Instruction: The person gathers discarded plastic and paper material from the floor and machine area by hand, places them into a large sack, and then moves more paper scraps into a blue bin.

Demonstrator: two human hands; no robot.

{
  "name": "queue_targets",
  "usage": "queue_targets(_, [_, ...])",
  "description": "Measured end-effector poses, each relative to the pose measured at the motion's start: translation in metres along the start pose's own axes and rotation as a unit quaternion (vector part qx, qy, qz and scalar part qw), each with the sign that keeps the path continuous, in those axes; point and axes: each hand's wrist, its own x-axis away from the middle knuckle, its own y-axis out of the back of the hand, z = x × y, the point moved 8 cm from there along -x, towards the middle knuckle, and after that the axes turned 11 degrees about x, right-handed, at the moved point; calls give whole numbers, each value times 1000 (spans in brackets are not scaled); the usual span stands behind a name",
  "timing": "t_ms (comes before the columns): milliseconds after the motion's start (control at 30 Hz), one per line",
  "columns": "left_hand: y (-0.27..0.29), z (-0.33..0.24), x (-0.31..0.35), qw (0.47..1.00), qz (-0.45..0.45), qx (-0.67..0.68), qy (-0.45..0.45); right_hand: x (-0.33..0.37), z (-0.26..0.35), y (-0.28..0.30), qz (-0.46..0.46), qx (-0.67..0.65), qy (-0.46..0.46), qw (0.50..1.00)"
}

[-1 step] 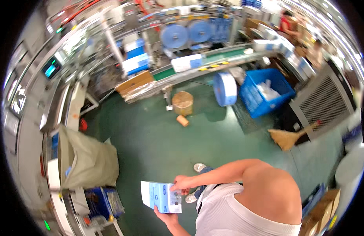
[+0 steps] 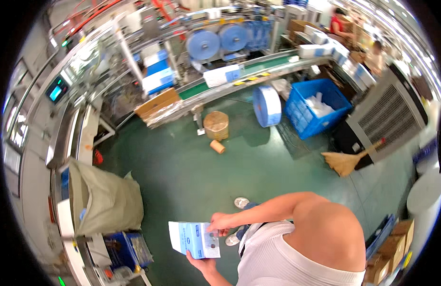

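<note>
Over the green floor I hold a blue and white printed carton. It has a white side at its left and a dotted panel with dark round spots at its right. My left hand grips it from below, thumb up along its lower edge. My right hand is closed at its upper right corner, fingers bent against the dotted panel. The undersides of the fingers are hidden, as is whatever lies inside the carton.
Left stands a large beige sack. Ahead runs a green conveyor carrying white and blue packages. A round block, a cardboard core, a blue roll, a blue crate and a broom are on the floor. Two people work far right.
The view has shifted slightly, so the machines and floor items appear a little further left. Both hands keep their grip on the carton.
</note>
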Motion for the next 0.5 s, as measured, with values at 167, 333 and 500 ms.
queue_targets(167, [24, -6, -9, 999, 32, 8, 23, 14, 4, -24, 19, -68, 52, 996])
queue_targets(333, [36, -4, -20, 998, -50, 34, 22, 3, -11, -21, 31, 5, 27, 999])
queue_targets(500, [85, 8, -8, 974, -138, 155, -94, -25, -42, -27, 145, 98, -17, 984])
